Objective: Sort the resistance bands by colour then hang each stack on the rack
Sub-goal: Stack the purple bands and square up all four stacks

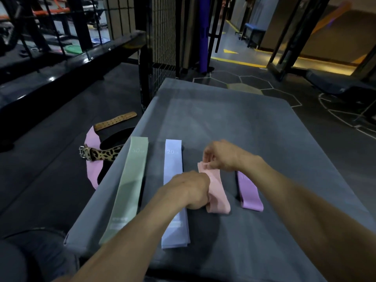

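4 bands lie side by side on a grey pad (pixel 254 127). From left to right they are the green band (pixel 127 190), the blue band (pixel 174 163), the pink band (pixel 218 197) and the purple band (pixel 249 195). The green band carries the number 30 near its far end, and the blue band carries the number 20. These 2 lie flat and straight, well apart from each other.

Both hands are on the pink band. The left hand (pixel 192 189) has its fingers curled and grips the near part of the band at its left edge. This forearm crosses over the blue band. The right hand (pixel 222 155) pinches the far end of the pink band with fingertips and thumb, and this end is lifted a little and folded. The purple band lies just beside the pink one, partly under the right wrist, and no hand touches it.

On the floor left of the pad lie a leopard belt (pixel 101 154), a tan belt (pixel 116 121) and a pink sheet (pixel 91 139). A black rack (pixel 67 64) stands at the far left.
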The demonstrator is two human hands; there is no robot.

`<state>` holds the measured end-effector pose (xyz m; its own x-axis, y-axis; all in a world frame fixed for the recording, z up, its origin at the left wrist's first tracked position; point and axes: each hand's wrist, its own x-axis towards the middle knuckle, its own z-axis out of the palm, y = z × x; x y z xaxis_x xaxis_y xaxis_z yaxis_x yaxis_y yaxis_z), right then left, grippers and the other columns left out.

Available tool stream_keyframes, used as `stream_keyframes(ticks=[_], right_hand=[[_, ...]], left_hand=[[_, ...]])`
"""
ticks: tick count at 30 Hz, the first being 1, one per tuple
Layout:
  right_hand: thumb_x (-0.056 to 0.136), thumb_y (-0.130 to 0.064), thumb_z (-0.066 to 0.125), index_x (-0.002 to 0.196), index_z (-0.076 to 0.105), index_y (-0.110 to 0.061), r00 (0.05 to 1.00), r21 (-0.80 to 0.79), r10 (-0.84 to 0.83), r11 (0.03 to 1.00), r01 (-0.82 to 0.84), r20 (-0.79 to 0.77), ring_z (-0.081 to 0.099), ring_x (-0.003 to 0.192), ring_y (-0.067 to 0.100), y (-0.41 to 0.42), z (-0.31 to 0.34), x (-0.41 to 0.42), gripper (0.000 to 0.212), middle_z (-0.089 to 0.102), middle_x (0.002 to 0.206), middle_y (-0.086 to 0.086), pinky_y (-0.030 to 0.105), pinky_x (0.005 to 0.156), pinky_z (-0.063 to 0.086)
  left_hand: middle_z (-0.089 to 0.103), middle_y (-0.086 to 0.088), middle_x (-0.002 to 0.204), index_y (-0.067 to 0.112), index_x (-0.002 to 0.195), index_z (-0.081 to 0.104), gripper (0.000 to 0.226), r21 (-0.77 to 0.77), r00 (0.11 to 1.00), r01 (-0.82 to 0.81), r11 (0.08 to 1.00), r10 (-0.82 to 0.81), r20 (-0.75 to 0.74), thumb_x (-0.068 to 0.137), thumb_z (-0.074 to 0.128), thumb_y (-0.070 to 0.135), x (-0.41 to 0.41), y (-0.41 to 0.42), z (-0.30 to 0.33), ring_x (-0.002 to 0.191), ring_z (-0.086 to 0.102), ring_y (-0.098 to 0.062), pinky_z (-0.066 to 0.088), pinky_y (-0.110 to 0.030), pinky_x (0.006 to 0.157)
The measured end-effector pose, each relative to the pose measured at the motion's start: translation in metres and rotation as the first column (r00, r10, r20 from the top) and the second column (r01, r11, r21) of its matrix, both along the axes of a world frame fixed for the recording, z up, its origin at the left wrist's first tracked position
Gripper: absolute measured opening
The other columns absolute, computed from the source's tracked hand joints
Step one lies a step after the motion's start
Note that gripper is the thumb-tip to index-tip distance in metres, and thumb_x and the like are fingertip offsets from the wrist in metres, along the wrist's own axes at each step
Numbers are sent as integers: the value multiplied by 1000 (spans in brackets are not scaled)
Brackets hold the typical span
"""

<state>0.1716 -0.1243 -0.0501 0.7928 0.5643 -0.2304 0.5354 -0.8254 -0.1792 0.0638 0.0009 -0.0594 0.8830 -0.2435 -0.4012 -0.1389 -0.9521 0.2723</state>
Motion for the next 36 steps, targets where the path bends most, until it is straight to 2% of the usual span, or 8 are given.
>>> stream_keyframes(ticks=[2,5,9,13,18,22,28,36], right_hand=[[86,-21,73,96,75,-16,1000,33,-2,999,1,22,65,94,21,-1,-6,2,12,74,99,2,26,73,45],[85,-22,74,94,74,-18,1000,45,-13,999,12,18,64,92,21,-2,-7,4,9,73,96,0,32,79,53],[85,-25,74,93,73,-20,1000,23,-6,1000,5,20,65,91,21,2,-2,6,10,73,96,1,36,81,54],[84,-23,76,96,73,-17,999,11,9,1000,-8,-31,66,90,20,9,6,5,14,73,95,1,34,81,54],[83,-22,77,97,73,-16,996,27,5,1000,-3,-85,65,83,15,11,11,7,15,72,90,-3,26,76,51],[82,-21,79,94,73,-19,996,20,5,1000,-3,-90,66,82,15,12,12,9,13,72,88,-4,27,77,53],[82,-25,79,86,70,-29,994,-3,45,999,-46,-101,66,81,11,12,15,14,11,70,84,-12,21,71,49],[83,-25,79,92,73,-18,996,63,62,996,-58,-67,68,84,14,9,-6,18,13,73,90,-5,25,73,52]], left_hand=[[57,-7,99,15,105,65,15,15,1000,14,1000,-14,5,94,58,21,1,-1,1,79,54,-26,39,-31,63],[56,-6,95,15,99,63,9,27,1000,18,999,-18,15,93,58,17,-1,0,4,70,50,-24,34,-30,54],[57,-7,96,13,110,66,19,16,1000,3,1000,-3,8,93,58,18,-3,-1,4,79,53,-27,38,-31,63],[64,-9,110,14,116,67,25,12,1000,-9,1000,9,2,93,61,23,-4,-2,3,84,56,-28,43,-32,69],[66,-10,111,13,117,67,27,7,1000,-19,1000,19,1,92,63,22,-7,-1,3,83,57,-28,44,-32,68],[65,-9,106,12,116,68,26,8,1000,-20,1000,20,-6,92,62,20,-8,-1,3,82,58,-28,44,-32,68],[65,-9,109,14,117,67,27,9,1000,-16,1000,16,-12,92,63,23,-7,-2,4,83,58,-27,43,-32,68],[65,-9,111,14,118,67,27,14,1000,-2,1000,2,-3,93,63,24,-6,-3,4,84,56,-27,42,-33,70]])
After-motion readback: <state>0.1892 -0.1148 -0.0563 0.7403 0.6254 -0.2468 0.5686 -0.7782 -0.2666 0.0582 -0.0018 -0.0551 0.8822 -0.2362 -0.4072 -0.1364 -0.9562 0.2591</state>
